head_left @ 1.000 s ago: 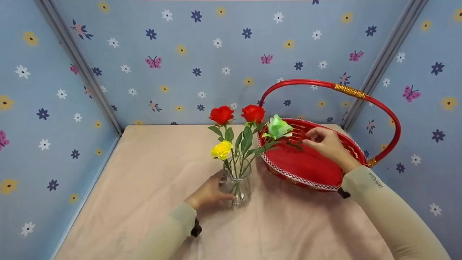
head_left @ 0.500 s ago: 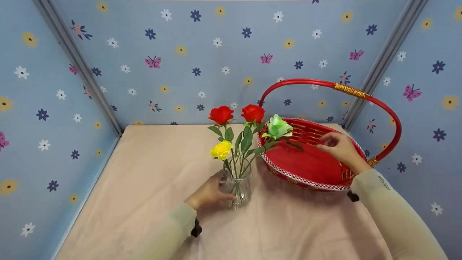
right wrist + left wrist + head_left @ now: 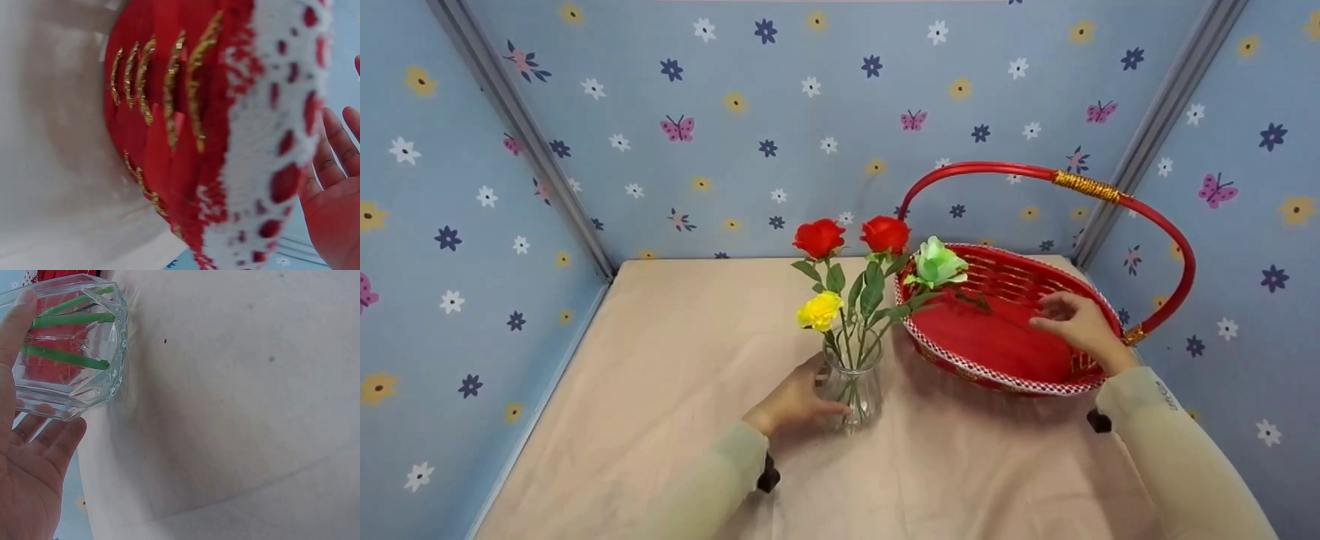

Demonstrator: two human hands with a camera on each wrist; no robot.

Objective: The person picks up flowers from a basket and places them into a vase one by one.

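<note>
My left hand (image 3: 799, 401) grips a clear glass vase (image 3: 851, 390) on the cloth, thumb on one side and fingers on the other. Two red roses (image 3: 820, 238) and a yellow flower (image 3: 820, 310) stand in the vase, their green stems (image 3: 70, 319) showing through the glass. To their right, a pale green rose (image 3: 937, 262) overlaps the rim of a red woven basket (image 3: 997, 337). A dark leafy sprig (image 3: 975, 301) shows against the basket's inside. Over the right side of the basket, my right hand (image 3: 1076, 322) has loosely bent fingers and nothing in them.
The basket's tall arched red handle (image 3: 1005, 169) rises behind and to the right of my right hand. A pale pink cloth (image 3: 682, 337) covers the table. Blue flower-patterned panels (image 3: 780, 112) close in the back and both sides.
My right hand has moved to the right and slightly toward me, away from the leafy sprig. My left hand and the vase have stayed in place.
</note>
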